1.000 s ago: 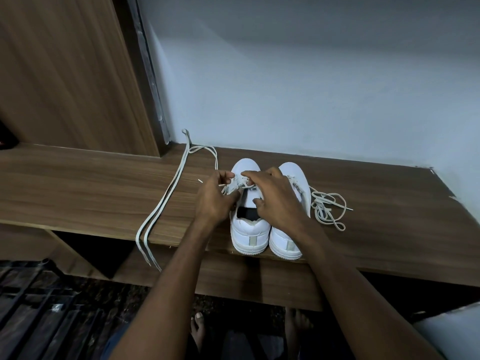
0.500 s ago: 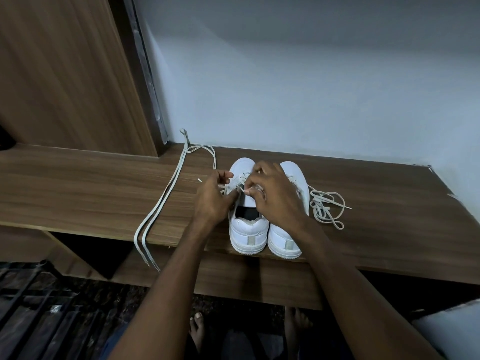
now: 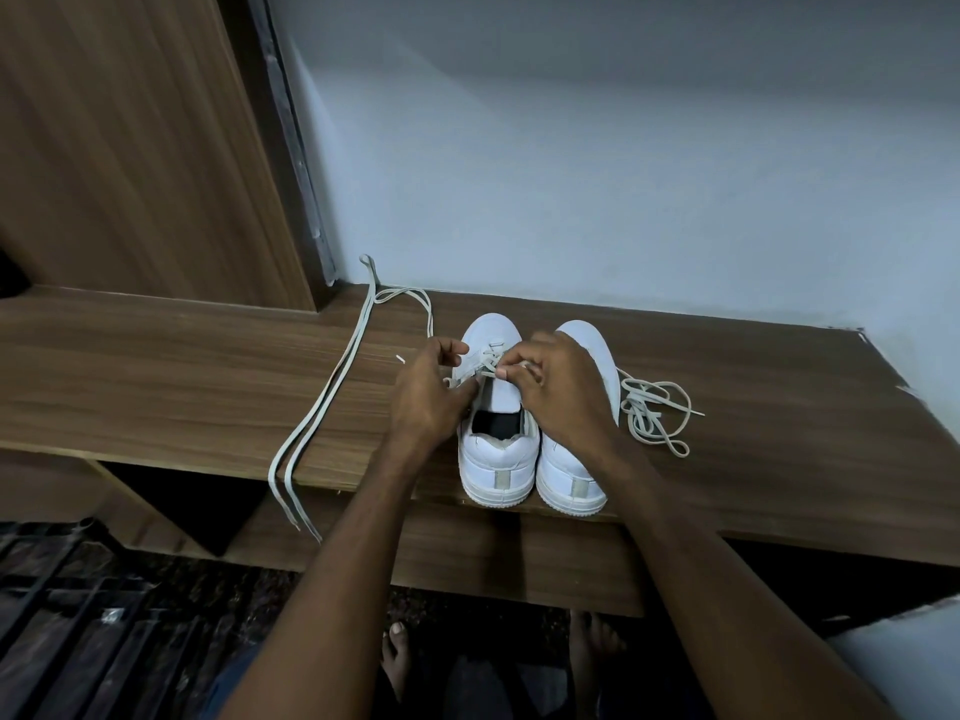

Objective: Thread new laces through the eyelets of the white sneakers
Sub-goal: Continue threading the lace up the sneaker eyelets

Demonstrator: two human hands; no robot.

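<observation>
I see my left hand and right hand over the left sneaker on the tabletop. Left fingers pinch its eyelet flap; right fingers pinch the lace between both hands. The right sneaker lies under my right hand, a loose lace just beyond it.

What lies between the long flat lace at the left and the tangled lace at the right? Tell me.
In the head view, both white sneakers stand between the long flat lace and the tangled lace, with both hands on them.
</observation>
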